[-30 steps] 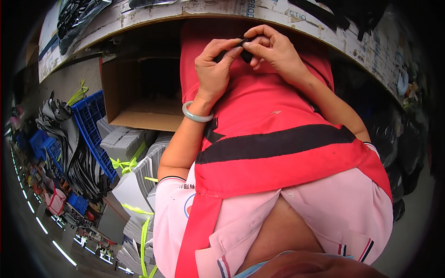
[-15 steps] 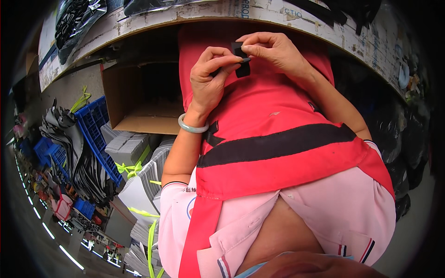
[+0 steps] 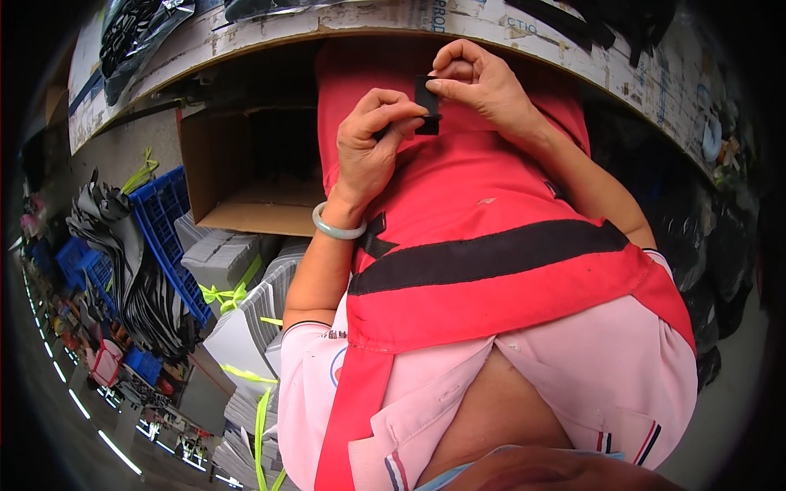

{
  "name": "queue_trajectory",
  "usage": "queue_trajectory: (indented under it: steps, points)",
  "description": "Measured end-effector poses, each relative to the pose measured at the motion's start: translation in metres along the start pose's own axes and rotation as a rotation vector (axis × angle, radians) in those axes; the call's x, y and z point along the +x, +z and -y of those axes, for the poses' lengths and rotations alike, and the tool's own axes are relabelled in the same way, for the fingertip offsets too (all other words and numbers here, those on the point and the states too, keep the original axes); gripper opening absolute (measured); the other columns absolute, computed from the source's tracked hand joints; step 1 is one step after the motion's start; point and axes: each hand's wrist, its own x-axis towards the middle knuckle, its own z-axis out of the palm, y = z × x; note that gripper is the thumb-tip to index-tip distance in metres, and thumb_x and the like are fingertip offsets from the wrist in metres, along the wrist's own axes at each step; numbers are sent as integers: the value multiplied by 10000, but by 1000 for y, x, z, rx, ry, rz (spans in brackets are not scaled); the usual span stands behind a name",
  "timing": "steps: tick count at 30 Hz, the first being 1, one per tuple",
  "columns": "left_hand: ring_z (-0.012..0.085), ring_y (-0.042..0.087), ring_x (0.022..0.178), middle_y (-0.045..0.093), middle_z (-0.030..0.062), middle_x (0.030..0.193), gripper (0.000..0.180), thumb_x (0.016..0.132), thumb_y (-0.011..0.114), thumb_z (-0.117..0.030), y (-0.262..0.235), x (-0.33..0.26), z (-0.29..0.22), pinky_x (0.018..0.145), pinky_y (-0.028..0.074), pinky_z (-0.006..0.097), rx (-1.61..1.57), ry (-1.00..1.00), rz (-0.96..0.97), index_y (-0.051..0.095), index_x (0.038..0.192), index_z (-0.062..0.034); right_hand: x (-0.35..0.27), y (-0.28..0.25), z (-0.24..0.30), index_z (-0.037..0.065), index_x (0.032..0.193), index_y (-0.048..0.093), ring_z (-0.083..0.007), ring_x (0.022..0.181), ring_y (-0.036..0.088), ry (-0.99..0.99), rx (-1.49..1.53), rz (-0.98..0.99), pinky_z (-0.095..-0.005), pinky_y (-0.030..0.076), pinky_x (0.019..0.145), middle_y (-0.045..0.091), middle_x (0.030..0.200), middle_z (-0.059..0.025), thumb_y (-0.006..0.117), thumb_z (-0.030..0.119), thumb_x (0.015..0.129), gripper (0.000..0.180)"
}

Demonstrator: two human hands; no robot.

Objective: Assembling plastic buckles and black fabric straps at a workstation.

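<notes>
Over the lap of my red apron (image 3: 467, 180), both hands pinch one small black strip (image 3: 426, 100), which looks flat and fabric-like. My left hand (image 3: 370, 135), below a pale bangle (image 3: 334, 226), grips the strip near its lower part between thumb and fingertips. The thumb and forefinger of my right hand (image 3: 489, 88) hold its upper end. The strip's lower end shows just under the left fingertips. Its exact kind cannot be made out.
A worktable edge (image 3: 270, 51) curves across just beyond my hands. Left of my lap stands an open cardboard box (image 3: 270, 214), with a blue crate (image 3: 168, 245) and tied stacks of grey sheets (image 3: 221, 260) nearby. Dark plastic bags (image 3: 688, 237) lie at the right.
My right hand has moved slightly up and away from the left. The black strip now appears straighter between them, and the left fingers sit lower along it.
</notes>
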Motion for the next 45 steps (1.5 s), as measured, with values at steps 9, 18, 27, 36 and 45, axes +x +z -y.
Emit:
queue_trajectory:
  steps: [9, 18, 27, 36, 45]
  points:
    - [44, 520, 602, 633, 53, 969, 227, 897, 672, -54, -122, -49, -38, 507, 406, 178, 257, -415, -377, 693, 1119, -10, 4, 12, -6, 25, 1088, 591, -101, 874, 604, 107, -166, 162, -249, 494, 801, 644, 958, -38, 630, 177, 933, 221]
    - [39, 494, 570, 591, -7, 778, 561, 934, 641, -381, -13, -11, 0, 492, 393, 193, -361, -472, 8, 504, 1358, -40, -3, 39, 9, 51, 1118, 633, -119, 728, 573, -304, -524, 367, -271, 483, 676, 605, 1074, -79, 699, 79, 855, 273]
    - [70, 496, 456, 604, 51, 661, 604, 999, 435, -512, -16, 10, 14, 382, 332, 185, -619, -615, 28, 599, 1181, 40, 2, 12, 9, -1, 1034, 659, -61, 696, 596, 168, 23, 122, -212, 495, 640, 648, 841, -11, 651, 178, 934, 205]
    - [55, 425, 474, 559, 31, 688, 308, 978, 575, -315, -11, 17, 23, 384, 280, 180, -913, -838, 294, 601, 923, -13, 2, 1, 4, 56, 1018, 680, -237, 860, 646, -540, -554, 149, -302, 526, 741, 635, 912, -80, 661, 39, 832, 188]
    - [57, 432, 485, 570, 25, 736, 144, 932, 650, -183, 5, 33, 18, 383, 305, 172, -959, -927, 6, 593, 901, -54, 1, -23, 9, 99, 1048, 676, -265, 899, 642, -790, -955, -10, -354, 532, 768, 647, 996, -84, 679, 56, 819, 233]
